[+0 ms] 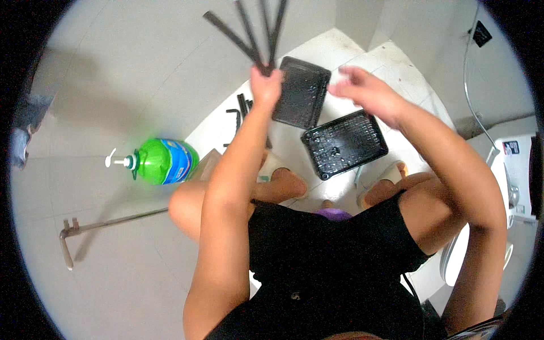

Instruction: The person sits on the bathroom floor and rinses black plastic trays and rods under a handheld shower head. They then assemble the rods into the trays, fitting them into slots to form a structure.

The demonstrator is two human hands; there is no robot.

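Observation:
My left hand (265, 88) is closed around the lower ends of several long black strips (231, 34), which fan out upward and away from me. To the right, my right hand (371, 96) is raised with its fingers apart and nothing visible in it; motion blurs it slightly. Between the hands a black rectangular tray (300, 93) with wet spots lies on the floor. Nearer to me is a second black tray (347, 144), covered in water drops, its far right corner close below my right hand. More black pieces (242, 106) lie on the floor beside my left forearm, which partly hides them.
A big jug of green liquid (156, 161) with a white pump stands at the left. Behind it runs a wall, with a metal bar (122, 220) nearer me. My slippered feet flank the near tray. A thin hose (467, 85) hangs at the right, above white fixtures.

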